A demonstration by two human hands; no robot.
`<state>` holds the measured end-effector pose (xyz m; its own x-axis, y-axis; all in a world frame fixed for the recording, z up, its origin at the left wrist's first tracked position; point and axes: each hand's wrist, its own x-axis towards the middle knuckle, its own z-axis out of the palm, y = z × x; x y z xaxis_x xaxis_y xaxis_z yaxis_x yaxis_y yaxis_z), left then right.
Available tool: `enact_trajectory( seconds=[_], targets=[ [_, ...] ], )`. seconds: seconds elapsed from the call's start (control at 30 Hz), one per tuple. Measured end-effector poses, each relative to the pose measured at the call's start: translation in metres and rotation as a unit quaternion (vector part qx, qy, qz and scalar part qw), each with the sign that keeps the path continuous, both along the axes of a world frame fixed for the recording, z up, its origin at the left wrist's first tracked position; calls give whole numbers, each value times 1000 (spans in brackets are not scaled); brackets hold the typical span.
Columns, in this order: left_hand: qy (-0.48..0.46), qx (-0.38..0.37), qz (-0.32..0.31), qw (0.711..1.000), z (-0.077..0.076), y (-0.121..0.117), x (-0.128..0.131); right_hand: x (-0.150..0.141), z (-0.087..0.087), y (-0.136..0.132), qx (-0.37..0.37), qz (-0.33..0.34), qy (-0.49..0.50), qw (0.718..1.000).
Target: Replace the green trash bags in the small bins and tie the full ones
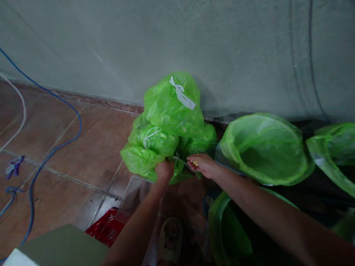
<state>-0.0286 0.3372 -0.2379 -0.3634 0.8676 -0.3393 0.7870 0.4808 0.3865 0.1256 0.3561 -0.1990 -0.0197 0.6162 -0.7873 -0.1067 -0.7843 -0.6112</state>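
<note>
Tied green plastic bags (173, 110) are piled against the wall. My left hand (165, 171) is closed at the front of the pile, gripping a green plastic bag (140, 160); its fingertips are hidden in the folds. Just to its right, my right hand (204, 166) is closed in a pinch on a thin string (184, 161). The string runs left toward a gathered spot on a bag between my hands. A small yellow spot shows at my right fingers, too small to name. A white tie (182, 95) knots the top bag, and a thin white string (148, 138) lies on the left one.
Green-lined bins (268, 176) stand to the right, with another lined bin (221, 228) below my right forearm. At lower left are a clear plastic container (133, 198), a red basket (106, 227) and a greenish box (66, 245). A blue hose (54, 151) crosses the tiled floor.
</note>
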Motion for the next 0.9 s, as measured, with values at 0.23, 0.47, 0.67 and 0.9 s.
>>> enact_trajectory(
  seconds=[0.23,0.47,0.67,0.9],
  targets=[
    [-315,156,128,927,25,-58,-10,-14,43,-10,101,96,127,982],
    [-238,197,125,943,33,-73,-11,-33,17,-39,132,309,41,941],
    [-200,173,122,957,42,-74,-16,-20,8,-51,198,363,-135,900],
    [-269,167,106,942,39,-79,-25,-29,37,-61,148,286,63,945]
  ],
)
